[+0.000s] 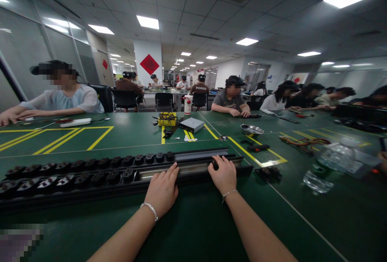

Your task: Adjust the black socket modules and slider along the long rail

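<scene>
In front of me two long black power track rails (199,179) lie side by side, running left to right. Rows of black round socket modules (98,178) fill their left parts, several with metal pins or contacts on top. Over the bare stretch of the near rail, my left hand (163,189) lies with its fingers stretched out, to the right of the last module there. Near the rails' right end, my right hand (224,175) has thumb and fingers bent around a small black socket module (215,164), which its fingers partly hide.
A clear plastic bottle (328,165) stands at the right, near bundled wires (305,141). Black parts (268,173) lie beyond the rails' right end. Farther back are a metal bowl (252,129), a grey box (191,125) and a yellow box (167,119). Co-workers sit around.
</scene>
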A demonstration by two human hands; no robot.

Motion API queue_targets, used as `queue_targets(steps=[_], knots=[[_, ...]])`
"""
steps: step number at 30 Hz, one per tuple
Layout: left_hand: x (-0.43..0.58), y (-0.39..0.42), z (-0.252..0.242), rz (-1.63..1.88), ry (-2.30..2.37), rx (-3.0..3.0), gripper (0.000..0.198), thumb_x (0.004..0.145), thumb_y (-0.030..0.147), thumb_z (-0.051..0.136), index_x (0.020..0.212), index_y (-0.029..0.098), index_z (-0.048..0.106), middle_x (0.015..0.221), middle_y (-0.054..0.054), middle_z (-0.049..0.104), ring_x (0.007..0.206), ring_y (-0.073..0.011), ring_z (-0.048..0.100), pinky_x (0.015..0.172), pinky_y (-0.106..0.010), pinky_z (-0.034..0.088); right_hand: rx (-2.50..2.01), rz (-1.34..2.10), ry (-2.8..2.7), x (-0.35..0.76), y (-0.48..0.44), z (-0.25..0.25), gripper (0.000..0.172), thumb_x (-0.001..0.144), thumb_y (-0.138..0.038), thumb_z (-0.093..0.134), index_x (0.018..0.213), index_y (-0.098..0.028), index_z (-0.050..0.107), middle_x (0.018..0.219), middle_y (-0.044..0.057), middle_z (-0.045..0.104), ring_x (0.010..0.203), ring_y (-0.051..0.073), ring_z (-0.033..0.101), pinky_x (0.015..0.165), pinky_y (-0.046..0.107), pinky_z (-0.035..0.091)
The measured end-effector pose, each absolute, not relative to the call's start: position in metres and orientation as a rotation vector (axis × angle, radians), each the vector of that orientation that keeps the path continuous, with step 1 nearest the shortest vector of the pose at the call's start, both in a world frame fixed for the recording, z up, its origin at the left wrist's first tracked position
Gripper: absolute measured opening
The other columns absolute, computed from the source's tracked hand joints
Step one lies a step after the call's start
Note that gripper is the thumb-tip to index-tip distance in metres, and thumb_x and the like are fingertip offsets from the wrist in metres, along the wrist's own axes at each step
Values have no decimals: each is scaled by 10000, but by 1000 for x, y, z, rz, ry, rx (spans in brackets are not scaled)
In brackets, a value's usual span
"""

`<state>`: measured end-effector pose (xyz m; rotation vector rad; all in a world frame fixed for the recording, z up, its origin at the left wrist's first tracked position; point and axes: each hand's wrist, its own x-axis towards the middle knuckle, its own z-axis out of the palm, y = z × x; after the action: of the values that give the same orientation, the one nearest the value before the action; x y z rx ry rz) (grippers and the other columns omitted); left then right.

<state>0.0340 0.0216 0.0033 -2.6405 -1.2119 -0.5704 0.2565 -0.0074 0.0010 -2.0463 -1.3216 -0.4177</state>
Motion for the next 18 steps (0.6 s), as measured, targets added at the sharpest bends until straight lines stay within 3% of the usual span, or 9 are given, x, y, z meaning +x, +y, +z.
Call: queue_targets(steps=[14,18], knots=[[36,18,9,-547,-1230,-2639,496,744,205,457,1238,215,409,1395,-19,342,996,-213,510,836,-364,358,-2070,-418,-1313,257,-7,3,366,740,-319,442,1033,-191,619,1114,68,602,1114,235,462,982,397,233],[35,18,8,-559,-1193,-2630,374,730,207,474,1103,204,493,1385,-20,358,970,-209,516,812,-363,367,-2079,-432,-1329,257,-9,5,368,742,-313,434,1031,-179,618,1076,80,616,1092,238,480,961,392,261]])
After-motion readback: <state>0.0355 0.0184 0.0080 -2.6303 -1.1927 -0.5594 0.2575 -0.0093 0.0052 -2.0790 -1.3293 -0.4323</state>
